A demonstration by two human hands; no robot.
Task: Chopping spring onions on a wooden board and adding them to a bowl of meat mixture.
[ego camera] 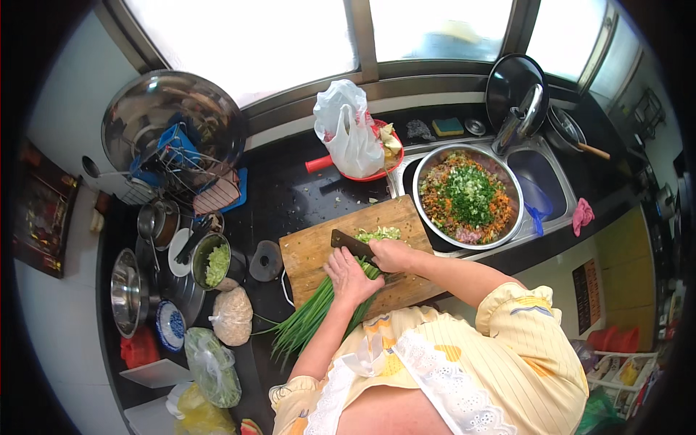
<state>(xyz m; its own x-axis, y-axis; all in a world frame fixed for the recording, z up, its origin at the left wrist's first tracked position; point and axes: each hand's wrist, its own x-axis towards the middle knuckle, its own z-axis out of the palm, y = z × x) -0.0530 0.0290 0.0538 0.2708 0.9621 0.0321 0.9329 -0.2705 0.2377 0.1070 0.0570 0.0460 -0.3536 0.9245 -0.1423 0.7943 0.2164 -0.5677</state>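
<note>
My right hand [389,255] grips a dark-bladed kitchen knife [348,242], its blade lying across a bundle of long green stalks [315,310], likely scallions or chives. With fingers bent near the blade, my left hand [350,280] holds the bundle down on a wooden cutting board [307,250]. Chopped pale green pieces [379,234] lie just beyond the knife. The stalks' leafy ends hang past the board's near left edge. Right of the board, a large steel bowl [517,204] holds a mix of minced meat and orange bits, topped with chopped greens [473,196].
The bowl rests over a double sink [568,190] with a faucet [505,130]. Behind the board stands a red-handled basket [321,164] with a plastic bag [350,136]. On the left are a pot of chopped greens [217,263], a sharpening-stone-like block [266,261] and a dish rack [201,168].
</note>
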